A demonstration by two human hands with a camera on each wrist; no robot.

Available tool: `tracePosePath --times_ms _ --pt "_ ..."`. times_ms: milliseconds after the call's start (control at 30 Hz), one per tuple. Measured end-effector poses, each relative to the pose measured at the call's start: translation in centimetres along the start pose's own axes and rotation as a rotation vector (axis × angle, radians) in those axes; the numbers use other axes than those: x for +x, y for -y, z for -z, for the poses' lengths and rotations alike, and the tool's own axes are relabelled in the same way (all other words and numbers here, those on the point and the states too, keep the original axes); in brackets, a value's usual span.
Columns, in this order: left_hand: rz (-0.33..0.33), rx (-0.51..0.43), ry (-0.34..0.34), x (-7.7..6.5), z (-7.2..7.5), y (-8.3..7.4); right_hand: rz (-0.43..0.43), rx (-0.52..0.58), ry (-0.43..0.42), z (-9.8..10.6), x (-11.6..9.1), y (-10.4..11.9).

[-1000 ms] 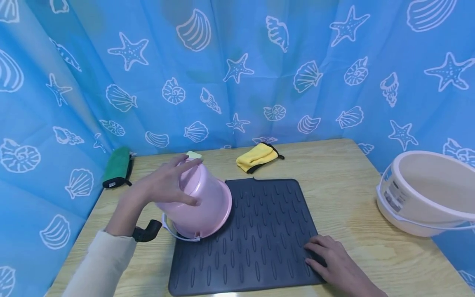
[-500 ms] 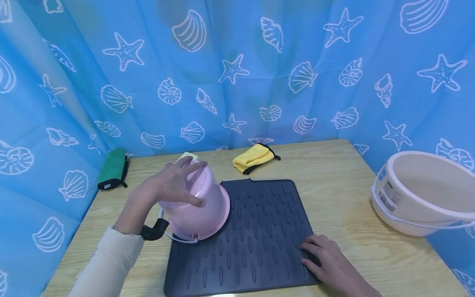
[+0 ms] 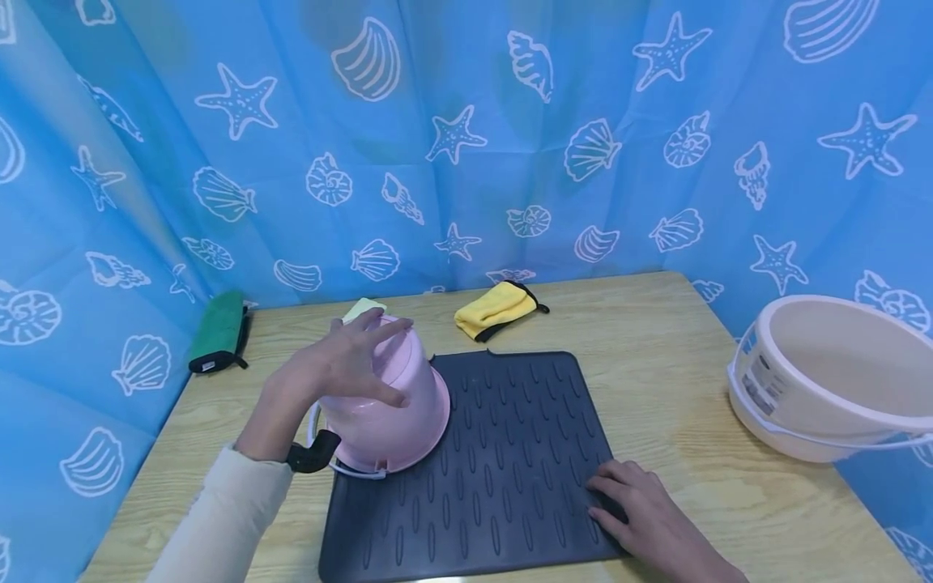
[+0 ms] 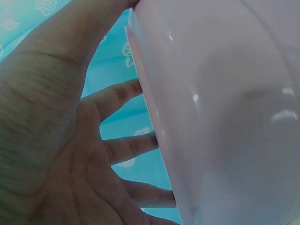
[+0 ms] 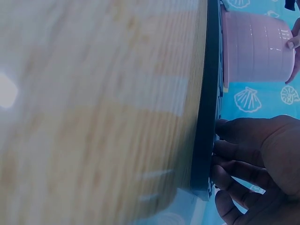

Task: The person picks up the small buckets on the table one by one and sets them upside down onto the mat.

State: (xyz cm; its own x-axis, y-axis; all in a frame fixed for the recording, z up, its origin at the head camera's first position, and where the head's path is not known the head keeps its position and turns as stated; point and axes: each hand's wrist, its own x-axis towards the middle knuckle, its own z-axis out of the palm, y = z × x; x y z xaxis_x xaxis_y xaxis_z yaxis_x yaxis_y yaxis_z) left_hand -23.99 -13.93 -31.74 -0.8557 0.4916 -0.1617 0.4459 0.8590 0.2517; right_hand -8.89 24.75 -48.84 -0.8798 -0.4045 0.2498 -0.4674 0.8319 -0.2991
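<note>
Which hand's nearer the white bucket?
Right. Right hand: at the mat, left of the white bucket. Left hand: farther left, at the upturned pink bucket.

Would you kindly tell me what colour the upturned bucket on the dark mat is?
The bucket is pale pink; the head view shows it best.

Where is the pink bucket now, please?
In the head view, the pink bucket stands upside down, left of centre, at the far left corner of the dark mat, under the left hand.
</note>
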Motion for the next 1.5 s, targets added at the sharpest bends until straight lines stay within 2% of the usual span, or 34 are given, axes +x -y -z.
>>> tracePosePath --times_ms 233,333,433,567,633,733,800,933,1033,1167,1367,1500 --pt "0.047 -0.005 0.027 0.2 0.0 -0.4 0.003 -0.005 -0.025 0.0 -0.1 -0.1" --pt "0.036 -0.003 -0.008 -0.2 0.0 -0.2 0.005 0.001 -0.030 0.0 -0.1 -0.1" --pt "-0.018 -0.008 -0.147 -1.1 -0.1 -0.1 0.008 0.008 -0.026 0.0 -0.1 -0.1" --pt "-0.156 -0.075 -0.430 -2.9 -0.8 -0.7 0.004 0.012 -0.009 0.0 -0.1 -0.1" --pt "-0.222 -0.126 -0.550 -3.8 -1.4 -1.3 -0.002 0.009 -0.001 0.1 -0.1 0.0" --pt "-0.263 -0.161 -0.661 -5.2 -2.6 -2.6 -0.010 0.003 -0.003 0.1 -0.1 0.0" --pt "-0.266 -0.158 -0.688 -6.0 -3.8 -3.7 -0.015 -0.001 -0.006 0.1 -0.1 0.0" --pt "-0.279 -0.140 -0.683 -7.1 -7.2 -5.6 -0.025 -0.010 -0.010 0.2 0.0 0.2" --pt "-0.282 -0.193 -0.636 -7.1 -9.8 -6.4 -0.044 -0.018 0.005 0.2 0.1 0.3" --pt "-0.220 -0.302 -0.545 -6.6 -12.9 -6.7 -0.066 -0.018 0.030 0.1 0.0 0.3" --pt "-0.130 -0.411 -0.408 -5.6 -17.7 -6.4 -0.059 0.003 0.031 0.1 -0.2 0.1" --pt "-0.078 -0.442 -0.329 -5.3 -19.7 -6.2 -0.017 0.002 -0.006 0.1 -0.2 0.0"
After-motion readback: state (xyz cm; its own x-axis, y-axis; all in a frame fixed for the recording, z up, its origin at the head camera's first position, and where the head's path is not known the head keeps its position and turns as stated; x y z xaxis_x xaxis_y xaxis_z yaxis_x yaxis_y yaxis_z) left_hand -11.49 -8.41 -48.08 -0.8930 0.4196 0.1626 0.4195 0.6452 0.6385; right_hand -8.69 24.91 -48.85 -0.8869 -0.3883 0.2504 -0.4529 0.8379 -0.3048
